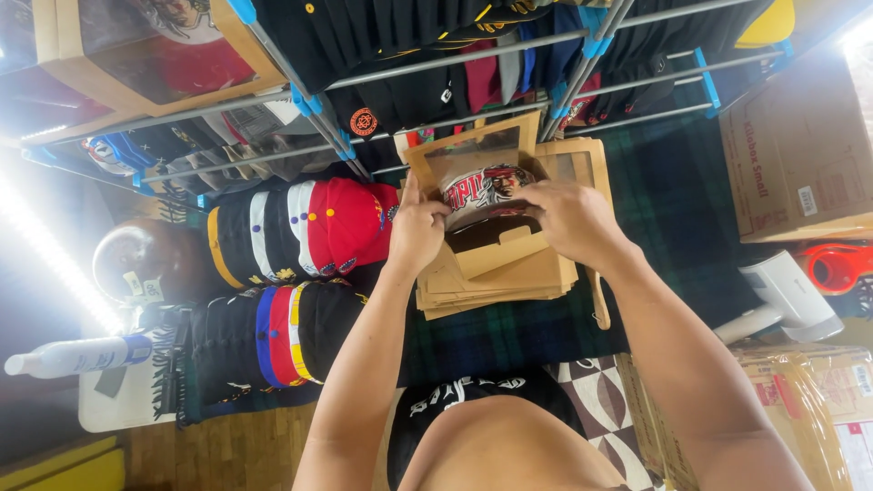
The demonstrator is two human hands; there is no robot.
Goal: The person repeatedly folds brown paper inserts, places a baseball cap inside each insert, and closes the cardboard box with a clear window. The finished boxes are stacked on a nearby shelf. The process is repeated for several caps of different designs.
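My left hand [416, 229] and my right hand [571, 218] both hold a brown cardboard box with a clear window [477, 150]. Inside it sits a cap with a white front and a dark brim [480, 195]. The box rests on a stack of flat brown cardboard boxes [496, 277] that lies on a dark green plaid cloth [673, 191]. My left thumb points up along the box's left edge; my right fingers curl over the cap's right side. A black cap with white lettering [473, 393] lies on my lap.
Rows of stacked caps, one red, white and black [300, 227], another black, blue and red [273, 336], lie to the left. A metal rack with blue joints [582, 50] holds dark caps above. Cardboard cartons [800, 145], a white device [787, 295] and a spray bottle [77, 355] stand around.
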